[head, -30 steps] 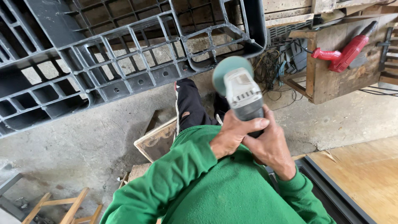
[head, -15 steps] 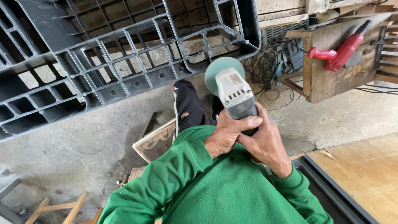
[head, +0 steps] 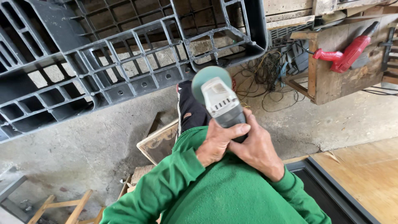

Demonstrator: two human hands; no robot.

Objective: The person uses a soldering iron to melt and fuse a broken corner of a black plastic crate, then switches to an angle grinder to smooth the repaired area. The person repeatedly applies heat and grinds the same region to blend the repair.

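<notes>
Green sleeves nearest; left hand [head: 216, 143] and right hand [head: 257, 149] both wrapped tight around grinder [head: 219, 101] handle, held at chest, disc [head: 208, 81] pointing away. Beyond: concrete floor [head: 83, 141], wood frame [head: 159, 141], black plastic pallet [head: 124, 62], cables [head: 265, 74], red tool [head: 346, 52] on bench [head: 340, 79].

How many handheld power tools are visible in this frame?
2. A grey angle grinder gripped by the left hand and right hand; a red power tool on the wooden bench. Others may be hidden.
</notes>
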